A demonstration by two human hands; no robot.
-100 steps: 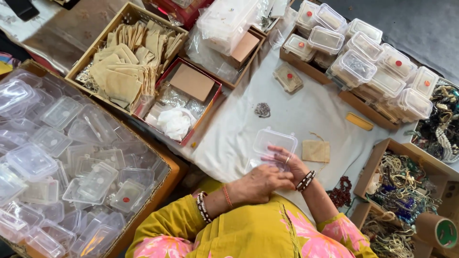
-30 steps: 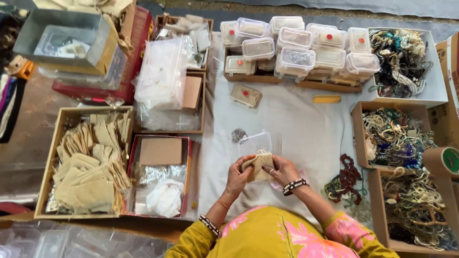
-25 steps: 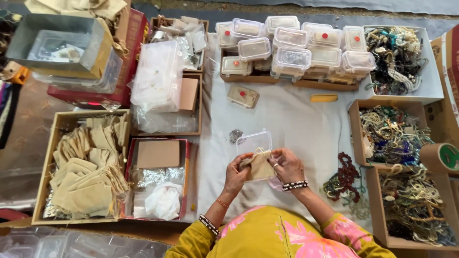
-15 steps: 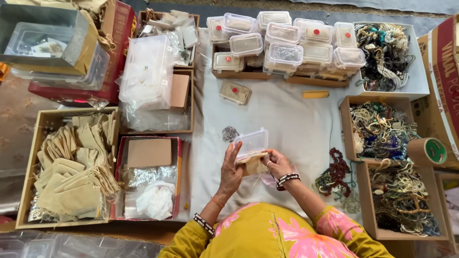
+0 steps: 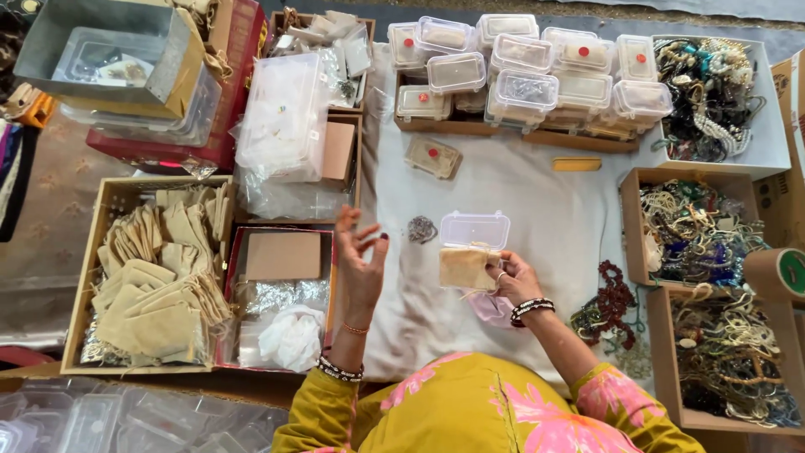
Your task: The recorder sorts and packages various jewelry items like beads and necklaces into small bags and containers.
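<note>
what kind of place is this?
Probably a small jewellery packing spot on the floor. Boxes of tangled beaded necklaces sit at one side, stacked clear lidded containers ahead, a box of beige cloth pouches beside. The right hand holds a pouch.

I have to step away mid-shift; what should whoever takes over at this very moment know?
Left hand: raised and open, holding nothing, above the edge of the red tray.
Right hand: grip on a small beige pouch, held over the white cloth.
Clear lidded box: on the cloth just behind the pouch; whether its lid is shut cannot be told.
Done: pouch picked up; boxes with red dots are stacked at the far edge.
Left: the pouch is not yet set in or on anything. More beige pouches sit in the wooden tray on the left.
</note>
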